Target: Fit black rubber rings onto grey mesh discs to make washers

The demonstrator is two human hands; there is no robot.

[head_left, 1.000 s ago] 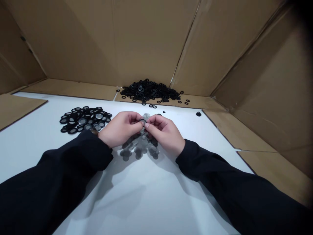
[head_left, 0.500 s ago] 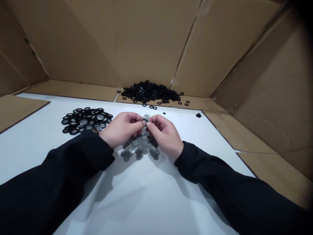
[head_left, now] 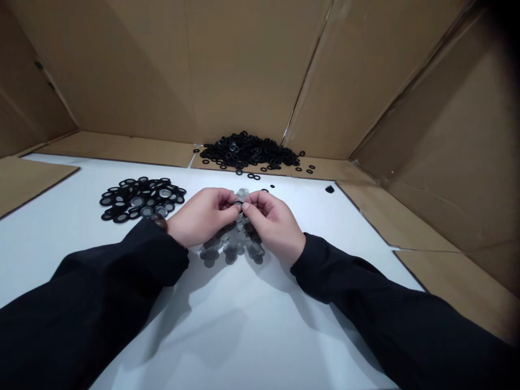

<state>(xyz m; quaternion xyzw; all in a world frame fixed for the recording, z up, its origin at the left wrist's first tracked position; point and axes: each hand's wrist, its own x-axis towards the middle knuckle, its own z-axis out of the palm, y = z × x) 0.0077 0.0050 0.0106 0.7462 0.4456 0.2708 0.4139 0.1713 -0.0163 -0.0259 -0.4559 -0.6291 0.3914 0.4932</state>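
Along the bottom of the view, two black sleeves (head_left: 109,276) are reaching in from the corners over the white desk (head_left: 69,254), their folds throwing soft shadows across it, and a dark wristband (head_left: 160,223) is showing at the left wrist. The left hand (head_left: 201,218) and the right hand (head_left: 275,226) are angling inward, knuckles up, and meeting above the middle of the desk. Their fingers (head_left: 225,201) are nearly closed, pinching a small black ring (head_left: 238,204) between them – most of it is hidden by the fingertips, so its exact shape is hard to make out. Below the hands, a loose scatter of grey discs (head_left: 233,245) is lying on the desk, partly covered by the palms and too dim in their shadow to read clearly. Off to the left, a flat heap of black-rimmed washers with silvery centres (head_left: 138,199) is spreading just beyond the left wrist. Farther away, a mound of black rings (head_left: 247,151) is sitting on a cardboard flap (head_left: 122,149), with cardboard walls (head_left: 252,70) rising behind it – the far right corner is fading into darkness.
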